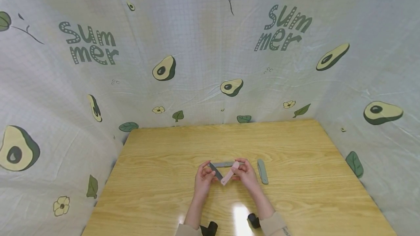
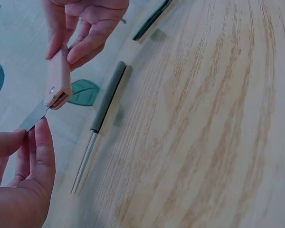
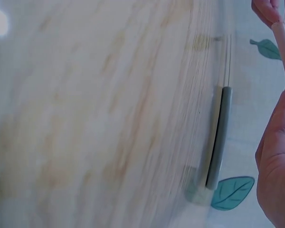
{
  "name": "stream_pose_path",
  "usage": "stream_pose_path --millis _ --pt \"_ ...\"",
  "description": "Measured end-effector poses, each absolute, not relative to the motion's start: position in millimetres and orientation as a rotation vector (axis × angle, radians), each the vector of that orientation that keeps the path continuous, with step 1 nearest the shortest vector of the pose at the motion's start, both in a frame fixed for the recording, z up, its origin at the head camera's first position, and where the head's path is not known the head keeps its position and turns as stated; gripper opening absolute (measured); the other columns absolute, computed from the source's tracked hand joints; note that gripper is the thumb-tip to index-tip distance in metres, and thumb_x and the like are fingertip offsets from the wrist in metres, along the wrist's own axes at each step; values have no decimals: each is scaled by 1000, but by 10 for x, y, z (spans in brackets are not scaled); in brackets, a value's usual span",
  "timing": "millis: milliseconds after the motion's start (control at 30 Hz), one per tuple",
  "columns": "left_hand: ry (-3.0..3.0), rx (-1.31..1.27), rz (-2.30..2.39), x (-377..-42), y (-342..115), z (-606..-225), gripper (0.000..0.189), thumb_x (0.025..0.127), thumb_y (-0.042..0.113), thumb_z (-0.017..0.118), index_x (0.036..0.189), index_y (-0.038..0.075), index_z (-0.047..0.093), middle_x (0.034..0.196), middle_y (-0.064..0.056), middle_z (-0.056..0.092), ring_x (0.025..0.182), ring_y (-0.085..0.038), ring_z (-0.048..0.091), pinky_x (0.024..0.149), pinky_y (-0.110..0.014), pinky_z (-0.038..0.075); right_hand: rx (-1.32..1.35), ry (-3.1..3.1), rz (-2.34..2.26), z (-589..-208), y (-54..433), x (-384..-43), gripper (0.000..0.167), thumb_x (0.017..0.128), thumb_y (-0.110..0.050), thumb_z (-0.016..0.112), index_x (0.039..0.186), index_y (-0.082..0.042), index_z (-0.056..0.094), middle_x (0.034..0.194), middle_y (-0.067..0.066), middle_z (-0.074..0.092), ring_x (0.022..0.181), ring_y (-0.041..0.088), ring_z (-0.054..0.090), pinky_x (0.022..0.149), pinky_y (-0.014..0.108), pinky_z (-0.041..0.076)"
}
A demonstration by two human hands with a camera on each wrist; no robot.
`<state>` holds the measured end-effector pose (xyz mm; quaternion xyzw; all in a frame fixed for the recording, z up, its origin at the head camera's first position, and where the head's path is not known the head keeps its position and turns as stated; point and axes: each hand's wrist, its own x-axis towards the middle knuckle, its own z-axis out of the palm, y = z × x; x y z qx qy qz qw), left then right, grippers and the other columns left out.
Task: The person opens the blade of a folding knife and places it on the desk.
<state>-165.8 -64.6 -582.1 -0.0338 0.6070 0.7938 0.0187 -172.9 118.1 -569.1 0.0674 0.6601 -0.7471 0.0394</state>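
A folding knife with a pink handle point(image 1: 229, 174) is held above the table, its dark blade point(image 1: 216, 171) swung out at an angle to the handle. My left hand point(image 1: 201, 183) pinches the blade between thumb and fingers. The pink handle is gripped by my right hand point(image 1: 248, 178), thumb on its side. Behind both hands an unfolded knife with a grey-green handle point(image 2: 108, 97) lies on the table, its thin blade point(image 2: 82, 161) pointing left. Right of my right hand lies a pale green folding knife point(image 1: 263, 172), folded.
The wooden table point(image 1: 157, 177) runs back to a hanging cloth point(image 1: 197, 21) printed with avocados and leaves, which also covers both sides. Black devices point(image 1: 253, 220) sit at the wrists near the front. Light glares off the tabletop between the forearms.
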Motion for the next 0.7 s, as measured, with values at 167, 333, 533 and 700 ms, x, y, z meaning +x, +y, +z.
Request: stream_pose_path --millis 167,333,533,700 --pt "1878 -131 2475 -1656 -645 -5824 54 89 -9 59 139 -7 40 90 -4 47 80 -12 55 71 -26 59 217 1980 -2326 -5695 1185 -1728 40 91 7 59 129 8 43 87 7 61 79 18 64 78 49 60" --pt "1873 -138 2481 -1650 -637 -5839 54 89 -8 59 139 -6 40 90 -4 47 79 -12 56 73 -29 60 214 1975 -2331 -5695 1196 -1727 39 92 7 58 128 8 42 88 8 62 79 19 65 77 49 60" --pt "1856 -136 2501 -1649 -629 -5850 53 89 -9 59 139 -7 39 89 -4 47 77 -13 59 73 -29 60 196 1988 -2323 -5686 1217 -1714 39 92 7 57 128 9 41 89 9 63 80 19 65 78 49 60" --pt "1863 -124 2501 -1645 -636 -5851 54 90 -7 59 139 -7 38 90 -4 46 76 -15 61 78 -40 61 214 1956 -2340 -5674 1223 -1715 39 93 6 57 129 8 41 89 7 62 80 18 65 77 44 61"
